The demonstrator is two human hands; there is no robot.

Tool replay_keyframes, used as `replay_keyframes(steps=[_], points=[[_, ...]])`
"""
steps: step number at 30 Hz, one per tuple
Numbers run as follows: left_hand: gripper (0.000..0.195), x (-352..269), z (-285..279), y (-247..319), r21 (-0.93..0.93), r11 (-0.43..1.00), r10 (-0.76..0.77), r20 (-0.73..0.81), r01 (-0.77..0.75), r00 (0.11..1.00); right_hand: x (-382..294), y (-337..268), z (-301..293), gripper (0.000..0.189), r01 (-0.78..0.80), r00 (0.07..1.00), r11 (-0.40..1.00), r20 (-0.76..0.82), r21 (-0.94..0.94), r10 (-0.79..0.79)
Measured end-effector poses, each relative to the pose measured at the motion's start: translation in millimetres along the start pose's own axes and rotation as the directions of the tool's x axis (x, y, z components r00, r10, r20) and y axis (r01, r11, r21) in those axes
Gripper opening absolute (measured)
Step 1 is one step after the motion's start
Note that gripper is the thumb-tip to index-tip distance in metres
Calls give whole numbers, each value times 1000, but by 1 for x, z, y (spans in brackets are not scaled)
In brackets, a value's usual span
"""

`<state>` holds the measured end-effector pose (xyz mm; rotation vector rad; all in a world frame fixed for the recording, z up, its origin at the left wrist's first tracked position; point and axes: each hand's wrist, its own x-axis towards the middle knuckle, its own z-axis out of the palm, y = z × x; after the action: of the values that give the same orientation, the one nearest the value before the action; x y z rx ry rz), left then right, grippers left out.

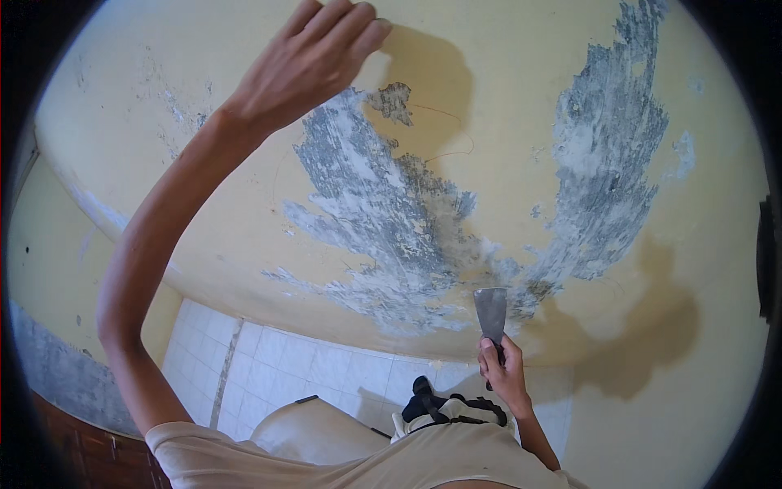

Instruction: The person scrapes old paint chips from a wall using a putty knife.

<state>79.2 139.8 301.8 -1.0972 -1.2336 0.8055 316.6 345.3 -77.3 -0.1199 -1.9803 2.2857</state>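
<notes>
My left hand [311, 58] is raised at the upper left, its fingers curled at the yellow painted wall [513, 61]; nothing shows in it, though the palm side is hidden. Low in the middle, my right hand [504, 370] grips the dark handle of a putty knife [490, 312], blade pointing up the picture. The blade's edge lies over the wall's lower scraped area; whether it touches cannot be told. One broad bare grey patch [391, 226] spreads left of the blade, and another [605, 159] rises to the right. A thin reddish curved line marks the wall between them.
White floor tiles [311, 360] run along the wall's foot. A pale rounded panel-like object [317, 428] stands at my left side. At the far left are another wall [67, 244] and brown wooden furniture or a door [91, 452]. A dark object [765, 260] is at the right rim.
</notes>
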Motion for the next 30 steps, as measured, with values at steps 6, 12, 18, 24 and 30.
replay_keyframes(steps=[6,12,18,24,30], points=[[32,-9,-5,29,-306,952,-22,-53,4,998,-9,12,-6,20,-21,1000,999,-6,32,21],[23,2,-13,43,-356,929,-103,4,98,995,-5,15,-17,20,-7,999,1000,-38,-5,7],[19,12,-21,49,-152,983,-85,91,98,992,-2,11,-18,20,-31,998,999,-62,29,32],[21,23,-19,55,111,992,32,207,-56,978,-1,13,-17,20,-65,996,998,-63,-2,65],[26,12,-7,41,-124,992,-22,41,27,999,1,14,-19,20,-34,998,999,-54,17,35]])
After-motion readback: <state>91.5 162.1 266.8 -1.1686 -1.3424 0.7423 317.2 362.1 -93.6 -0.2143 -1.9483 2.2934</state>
